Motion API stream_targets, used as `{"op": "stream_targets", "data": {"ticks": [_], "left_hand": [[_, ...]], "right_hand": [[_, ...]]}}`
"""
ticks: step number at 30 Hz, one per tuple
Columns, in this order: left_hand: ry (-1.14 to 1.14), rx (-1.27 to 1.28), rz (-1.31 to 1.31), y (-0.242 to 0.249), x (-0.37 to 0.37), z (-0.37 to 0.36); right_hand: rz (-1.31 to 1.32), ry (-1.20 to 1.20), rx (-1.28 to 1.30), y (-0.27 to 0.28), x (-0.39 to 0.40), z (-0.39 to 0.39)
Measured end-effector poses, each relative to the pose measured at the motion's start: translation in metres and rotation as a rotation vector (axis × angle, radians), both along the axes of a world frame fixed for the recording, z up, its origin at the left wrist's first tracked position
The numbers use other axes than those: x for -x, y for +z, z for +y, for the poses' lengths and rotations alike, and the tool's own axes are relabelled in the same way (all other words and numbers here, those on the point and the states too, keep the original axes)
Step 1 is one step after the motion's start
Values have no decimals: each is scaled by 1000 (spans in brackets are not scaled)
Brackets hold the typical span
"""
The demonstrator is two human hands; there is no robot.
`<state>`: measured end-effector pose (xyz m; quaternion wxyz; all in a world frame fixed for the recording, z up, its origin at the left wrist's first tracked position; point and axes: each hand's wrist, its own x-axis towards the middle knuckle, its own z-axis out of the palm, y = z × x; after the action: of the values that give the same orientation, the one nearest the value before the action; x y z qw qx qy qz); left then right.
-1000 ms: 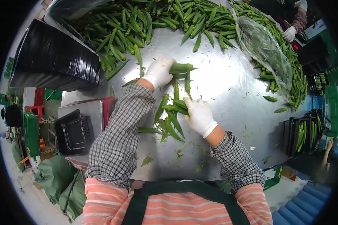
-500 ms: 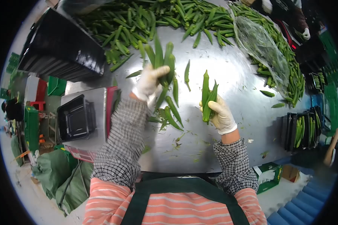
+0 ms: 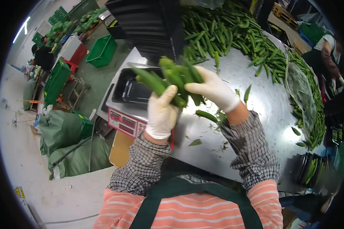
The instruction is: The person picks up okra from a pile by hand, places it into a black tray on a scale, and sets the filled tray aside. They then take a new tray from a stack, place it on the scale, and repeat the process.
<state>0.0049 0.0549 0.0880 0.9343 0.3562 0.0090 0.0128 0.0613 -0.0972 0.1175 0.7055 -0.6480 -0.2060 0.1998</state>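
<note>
Both my hands, in white gloves, have come together around a bunch of okra [image 3: 175,76]. My left hand [image 3: 160,114] grips the pods from below, its thumb pressed against them. From the right, my right hand [image 3: 215,88] holds the same bunch, thumb across the pods. Just behind the bunch is a black plastic tray [image 3: 132,89], resting on a weighing scale [image 3: 120,121] with a red front and lit digits. The bunch partly hides the tray. Some loose okra pods [image 3: 207,115] lie on the metal table [image 3: 202,156] below my right wrist.
A large okra pile [image 3: 237,34] covers the table's far side, with clear plastic film [image 3: 300,87] over part of it. Tall stacked black trays [image 3: 145,26] stand behind the scale. Filled trays [image 3: 311,170] sit at the right. Another person [image 3: 328,53] is at far right.
My view has turned left towards the scale. My hands, apart before with okra in each, have met, and their pods now form one bunch before the black tray.
</note>
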Motion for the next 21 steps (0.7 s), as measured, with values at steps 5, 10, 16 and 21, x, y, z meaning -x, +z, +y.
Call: {"op": "stream_targets", "data": {"ticks": [5, 10, 16, 21], "left_hand": [[87, 4, 120, -18, -16, 105], [-58, -106, 516, -4, -17, 126], [-59, -524, 71, 31, 34, 120], [-248, -663, 19, 13, 41, 54]], "right_hand": [[-234, 156, 387, -30, -65, 130], [-697, -304, 407, -58, -56, 139], [-154, -855, 605, -136, -44, -81], [100, -915, 1230, -185, -39, -176]]}}
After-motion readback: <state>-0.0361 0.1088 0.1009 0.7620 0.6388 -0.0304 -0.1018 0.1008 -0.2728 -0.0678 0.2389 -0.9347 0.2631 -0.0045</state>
